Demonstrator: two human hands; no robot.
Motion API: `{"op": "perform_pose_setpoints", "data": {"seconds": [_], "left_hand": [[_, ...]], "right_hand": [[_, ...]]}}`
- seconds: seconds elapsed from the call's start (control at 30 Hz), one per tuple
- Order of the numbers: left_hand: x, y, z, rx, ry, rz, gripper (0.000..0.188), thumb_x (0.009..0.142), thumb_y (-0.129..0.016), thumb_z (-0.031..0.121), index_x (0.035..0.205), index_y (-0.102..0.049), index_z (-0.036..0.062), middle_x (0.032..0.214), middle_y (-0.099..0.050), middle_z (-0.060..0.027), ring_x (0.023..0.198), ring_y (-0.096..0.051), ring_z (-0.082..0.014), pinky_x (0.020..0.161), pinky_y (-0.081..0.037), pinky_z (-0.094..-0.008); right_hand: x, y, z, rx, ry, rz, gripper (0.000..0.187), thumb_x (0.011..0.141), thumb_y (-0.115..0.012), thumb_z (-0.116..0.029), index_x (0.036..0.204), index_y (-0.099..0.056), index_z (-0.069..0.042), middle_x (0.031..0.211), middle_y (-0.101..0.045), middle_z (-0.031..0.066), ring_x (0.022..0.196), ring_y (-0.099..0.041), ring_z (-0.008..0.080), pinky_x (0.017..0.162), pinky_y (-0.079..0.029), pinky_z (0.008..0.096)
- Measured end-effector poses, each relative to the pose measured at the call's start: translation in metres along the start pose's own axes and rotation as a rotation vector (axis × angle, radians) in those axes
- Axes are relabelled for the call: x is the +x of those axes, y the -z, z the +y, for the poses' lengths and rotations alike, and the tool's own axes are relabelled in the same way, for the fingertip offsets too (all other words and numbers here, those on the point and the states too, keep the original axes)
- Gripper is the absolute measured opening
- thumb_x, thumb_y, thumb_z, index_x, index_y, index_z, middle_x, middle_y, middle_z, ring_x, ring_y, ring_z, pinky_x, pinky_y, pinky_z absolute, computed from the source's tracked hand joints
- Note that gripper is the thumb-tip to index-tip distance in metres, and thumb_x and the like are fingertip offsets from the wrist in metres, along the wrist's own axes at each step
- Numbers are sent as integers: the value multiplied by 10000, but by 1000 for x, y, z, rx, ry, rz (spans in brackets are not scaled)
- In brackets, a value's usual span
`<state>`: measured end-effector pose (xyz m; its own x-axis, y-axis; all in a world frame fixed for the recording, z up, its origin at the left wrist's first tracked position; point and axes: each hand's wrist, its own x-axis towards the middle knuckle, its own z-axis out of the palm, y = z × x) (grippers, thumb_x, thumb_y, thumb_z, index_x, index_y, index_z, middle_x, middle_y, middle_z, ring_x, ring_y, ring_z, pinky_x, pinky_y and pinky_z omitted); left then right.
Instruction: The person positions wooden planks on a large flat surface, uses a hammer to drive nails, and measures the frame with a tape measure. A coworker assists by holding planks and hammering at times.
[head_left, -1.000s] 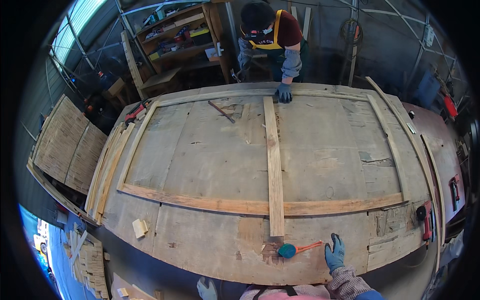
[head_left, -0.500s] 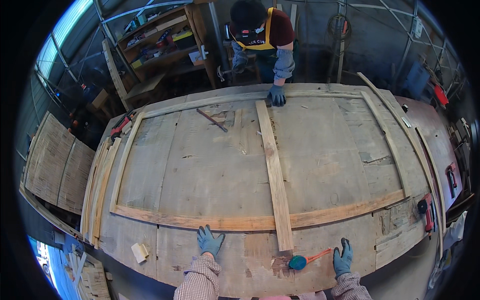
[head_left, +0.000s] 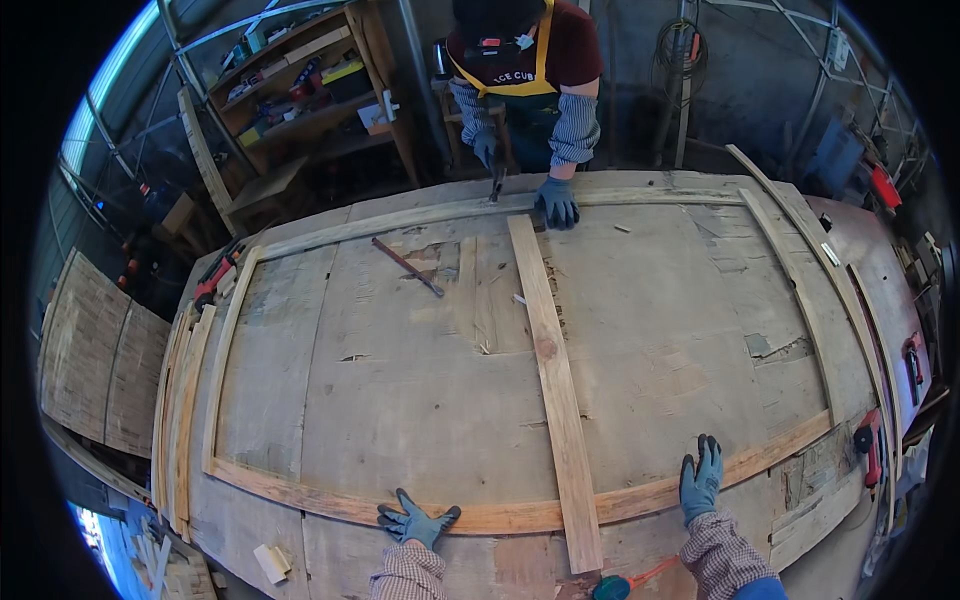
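A large rectangular frame of wooden strips lies on the wide worktable. My left hand, in a blue-grey work glove, rests with spread fingers on the frame's near strip. Further right, my right hand, gloved alike, reaches over the same strip with its fingers stretched out. Neither hand holds anything. Between them a wooden slat runs from the far side across the near strip, its end sticking out toward me. A tool with a round teal head and an orange handle lies at the lower edge, partly cut off.
Across the table a co-worker presses one gloved hand on the far strip and holds a hammer. A dark metal bar lies inside the frame. Loose strips and red power tools lie near both table ends; a wood block lies front left.
My right hand has moved forward from beside the teal-and-orange tool to the near strip. My left hand's fingers have spread. The co-worker has brought the hammer down to the far strip. The view has shifted forward.
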<state>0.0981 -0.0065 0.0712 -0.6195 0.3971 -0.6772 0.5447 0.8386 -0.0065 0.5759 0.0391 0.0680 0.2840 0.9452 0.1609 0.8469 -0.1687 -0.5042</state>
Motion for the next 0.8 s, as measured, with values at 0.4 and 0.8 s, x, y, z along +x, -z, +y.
{"op": "perform_pose_setpoints", "data": {"seconds": [0.4,0.8], "left_hand": [[6,-2,-1,-94,-11,-3,1400,495,-722,745,1458,121,177,1423,243,-328,1322,157,-530,1060,-5,-609],[-2,3,4,-98,-11,-16,1381,504,-710,753,1465,90,167,1429,228,-328,1318,169,-530,1042,8,-635]], "right_hand": [[21,-40,-19,-390,-182,-211,652,849,-546,-340,1428,-301,-168,1489,-221,156,1376,-185,323,1126,-114,466],[22,-43,-16,-399,-188,-211,627,864,-523,-349,1425,-308,-171,1495,-220,131,1378,-183,318,1130,-114,454]]}}
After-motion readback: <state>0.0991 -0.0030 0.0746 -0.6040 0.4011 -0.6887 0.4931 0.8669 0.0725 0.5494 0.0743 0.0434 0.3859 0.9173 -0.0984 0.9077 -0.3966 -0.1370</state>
